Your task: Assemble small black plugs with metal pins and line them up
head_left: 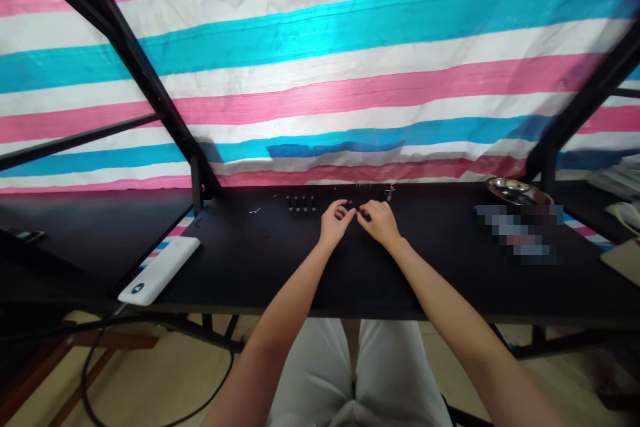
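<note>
My left hand (336, 221) and my right hand (379, 219) meet over the black table, fingertips pinched close together. Whatever lies between the fingers is too small and dark to make out. Just beyond the fingertips sits a tiny ring-like piece (351, 202). To the left of my left hand stand several small dark cylinders with light ends (305, 203) in a row. Behind my right hand is a small shiny metal piece (390, 193), and a row of tiny pieces (364, 185) lies by the table's far edge.
A white power bank (160, 271) rests at the table's left front, with a black cable (86, 373) hanging below. A round metal dish (520, 192) stands at the back right, beside a blurred-out item (520, 235). Black frame posts (145, 80) rise before a striped sheet (350, 27).
</note>
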`<control>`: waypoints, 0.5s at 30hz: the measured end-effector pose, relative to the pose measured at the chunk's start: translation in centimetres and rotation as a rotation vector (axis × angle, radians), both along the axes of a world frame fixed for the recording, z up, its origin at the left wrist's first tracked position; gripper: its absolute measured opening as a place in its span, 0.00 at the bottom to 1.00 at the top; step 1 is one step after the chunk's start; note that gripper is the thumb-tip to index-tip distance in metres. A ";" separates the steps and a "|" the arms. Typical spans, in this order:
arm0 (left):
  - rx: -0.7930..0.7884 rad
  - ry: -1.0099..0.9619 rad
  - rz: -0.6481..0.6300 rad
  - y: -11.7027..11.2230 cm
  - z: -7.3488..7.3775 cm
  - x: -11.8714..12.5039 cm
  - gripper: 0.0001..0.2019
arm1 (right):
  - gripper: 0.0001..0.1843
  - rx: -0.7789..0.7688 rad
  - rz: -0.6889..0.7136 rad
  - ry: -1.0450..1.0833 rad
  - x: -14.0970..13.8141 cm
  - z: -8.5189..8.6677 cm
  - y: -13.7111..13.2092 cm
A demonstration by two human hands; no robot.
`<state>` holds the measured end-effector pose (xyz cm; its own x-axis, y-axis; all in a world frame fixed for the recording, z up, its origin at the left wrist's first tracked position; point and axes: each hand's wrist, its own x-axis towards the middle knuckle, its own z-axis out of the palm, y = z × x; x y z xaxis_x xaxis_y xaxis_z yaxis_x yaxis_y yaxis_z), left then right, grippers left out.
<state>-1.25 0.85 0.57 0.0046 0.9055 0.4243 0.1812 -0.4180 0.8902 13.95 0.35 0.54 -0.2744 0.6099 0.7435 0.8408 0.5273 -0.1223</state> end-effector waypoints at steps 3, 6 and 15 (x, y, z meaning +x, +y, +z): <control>-0.033 0.028 -0.031 -0.2 0.0 0.2 0.14 | 0.11 0.000 0.031 -0.006 -0.5 -0.1 -0.1; -0.033 0.088 -0.005 -0.1 -0.2 0.2 0.14 | 0.11 -0.033 0.048 -0.008 -0.8 -0.3 -0.2; -0.234 0.569 0.443 2.3 0.0 -3.2 0.15 | 0.12 -0.245 0.102 0.009 -0.5 -1.1 0.3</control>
<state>-4.49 3.12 0.58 -0.2193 0.9399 0.2618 0.7464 -0.0111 0.6654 13.49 0.69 -0.54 -0.3379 0.7415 0.5796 0.7831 0.5632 -0.2639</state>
